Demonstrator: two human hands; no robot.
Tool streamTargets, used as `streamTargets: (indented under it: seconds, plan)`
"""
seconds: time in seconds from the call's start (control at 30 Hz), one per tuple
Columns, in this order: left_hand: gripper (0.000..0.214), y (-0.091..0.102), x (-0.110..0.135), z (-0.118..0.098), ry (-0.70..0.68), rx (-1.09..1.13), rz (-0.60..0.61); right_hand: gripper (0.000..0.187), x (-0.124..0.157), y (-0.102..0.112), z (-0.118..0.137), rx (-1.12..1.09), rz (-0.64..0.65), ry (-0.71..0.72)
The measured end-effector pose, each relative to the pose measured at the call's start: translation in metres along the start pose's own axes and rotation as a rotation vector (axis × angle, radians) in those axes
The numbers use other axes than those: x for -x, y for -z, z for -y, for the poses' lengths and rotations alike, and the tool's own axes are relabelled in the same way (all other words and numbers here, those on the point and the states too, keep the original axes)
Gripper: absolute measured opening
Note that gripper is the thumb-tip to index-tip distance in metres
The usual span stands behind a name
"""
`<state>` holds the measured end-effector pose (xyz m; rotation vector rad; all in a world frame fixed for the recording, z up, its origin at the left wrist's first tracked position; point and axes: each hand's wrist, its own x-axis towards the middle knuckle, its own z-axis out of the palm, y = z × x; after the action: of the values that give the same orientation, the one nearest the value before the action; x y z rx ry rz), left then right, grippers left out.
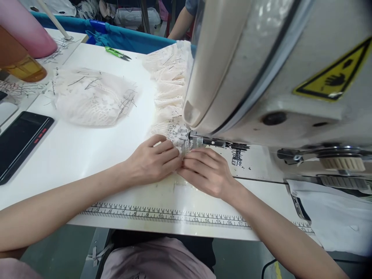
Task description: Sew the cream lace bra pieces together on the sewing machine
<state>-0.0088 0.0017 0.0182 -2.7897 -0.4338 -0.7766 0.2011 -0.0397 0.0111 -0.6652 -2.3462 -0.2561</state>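
Observation:
A gathered strip of cream lace fabric [170, 93] runs along the left side of the sewing machine [232, 66] and ends under its presser foot [199, 140]. My left hand [158, 159] is closed at the strip's near end, fingers curled and pressed down on the lace. Right beside it, my right hand [207, 170] has its fingers together, pinching the near edge just in front of the foot. The fingertips of both hands almost meet, and they hide the edge they hold.
Another cream lace piece [93, 97] with loose dark threads lies to the left. Green thread snips [117, 53] rest near the back edge. A black phone [23, 143] is at far left, and a printed ruler [174, 217] lines the front. White cloth [334, 217] lies at right.

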Motion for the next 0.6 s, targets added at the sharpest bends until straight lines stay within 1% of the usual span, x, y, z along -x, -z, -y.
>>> streamTargets:
  seconds: [0.03, 0.07, 0.17, 0.27, 0.43, 0.6]
  plan:
    - [0.012, -0.001, 0.001, 0.000, 0.004, 0.029, 0.024, 0.009, 0.001, 0.001, 0.000, -0.008, 0.003, 0.007]
    - [0.014, -0.002, 0.002, 0.001, 0.014, 0.060, 0.053, 0.009, 0.001, 0.001, 0.000, -0.016, 0.010, 0.011]
    - [0.038, -0.005, 0.006, 0.003, 0.041, 0.129, 0.155, 0.008, 0.003, 0.000, 0.000, -0.026, 0.028, 0.003]
    - [0.049, -0.008, 0.009, 0.004, 0.041, 0.151, 0.210, 0.007, 0.004, 0.000, 0.001, -0.039, 0.041, -0.014]
    - [0.049, -0.006, 0.010, 0.008, 0.037, 0.119, 0.242, 0.006, 0.002, 0.002, 0.001, -0.050, 0.071, -0.009]
    - [0.049, -0.004, 0.008, 0.016, -0.001, 0.124, 0.257, 0.008, 0.001, 0.002, 0.002, -0.011, 0.077, 0.006]
